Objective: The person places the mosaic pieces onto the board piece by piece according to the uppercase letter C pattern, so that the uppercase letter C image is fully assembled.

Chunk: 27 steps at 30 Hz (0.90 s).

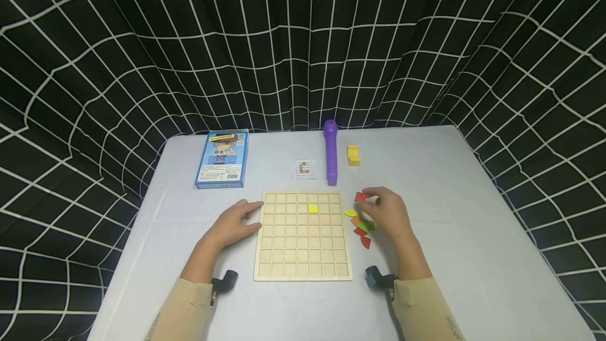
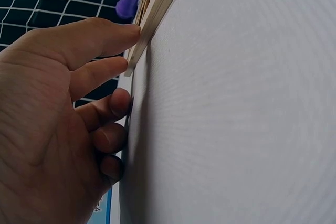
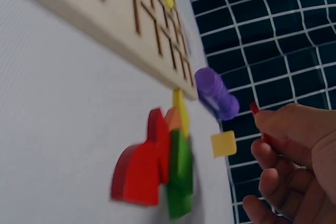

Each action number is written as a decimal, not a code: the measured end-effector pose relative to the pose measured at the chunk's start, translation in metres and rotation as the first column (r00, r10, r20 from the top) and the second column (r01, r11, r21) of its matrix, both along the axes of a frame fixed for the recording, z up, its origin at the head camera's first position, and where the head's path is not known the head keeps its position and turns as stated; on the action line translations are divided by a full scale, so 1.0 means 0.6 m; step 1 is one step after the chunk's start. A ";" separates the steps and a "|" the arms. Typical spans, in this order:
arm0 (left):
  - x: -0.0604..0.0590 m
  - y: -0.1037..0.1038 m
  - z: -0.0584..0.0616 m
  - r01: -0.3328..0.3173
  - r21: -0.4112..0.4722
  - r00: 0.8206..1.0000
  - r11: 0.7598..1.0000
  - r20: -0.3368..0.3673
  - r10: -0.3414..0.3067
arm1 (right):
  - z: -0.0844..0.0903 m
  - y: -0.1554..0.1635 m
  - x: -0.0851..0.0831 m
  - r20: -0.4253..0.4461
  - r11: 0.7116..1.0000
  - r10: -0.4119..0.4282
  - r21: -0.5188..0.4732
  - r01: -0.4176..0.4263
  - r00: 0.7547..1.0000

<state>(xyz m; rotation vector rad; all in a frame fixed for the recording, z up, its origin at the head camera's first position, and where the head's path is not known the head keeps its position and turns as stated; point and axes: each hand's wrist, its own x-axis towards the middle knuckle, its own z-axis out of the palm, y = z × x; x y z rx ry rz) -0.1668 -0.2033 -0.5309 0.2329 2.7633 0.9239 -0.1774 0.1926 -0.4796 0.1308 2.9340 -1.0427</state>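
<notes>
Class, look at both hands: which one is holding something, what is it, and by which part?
The right hand pinches a red tile by its edge, between thumb and fingertips. The left hand holds nothing; its straight fingers touch the wooden grid board at its left edge.

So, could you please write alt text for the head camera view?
A person's right hand pinches a red tile above a pile of coloured tiles, while the left hand steadies a wooden grid board holding one yellow tile, on a white table.

We see a black curtain with a white grid pattern [image 1: 303, 41] hanging beyond our hands. Under them lies a pale grey rectangular table [image 1: 473, 214], evenly lit.
</notes>
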 end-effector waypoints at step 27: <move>0.003 0.001 0.001 -0.003 0.003 1.000 1.000 0.014 0.003 | 0.061 -0.123 -0.023 -0.244 0.944 0.315 -0.019 -0.329 0.917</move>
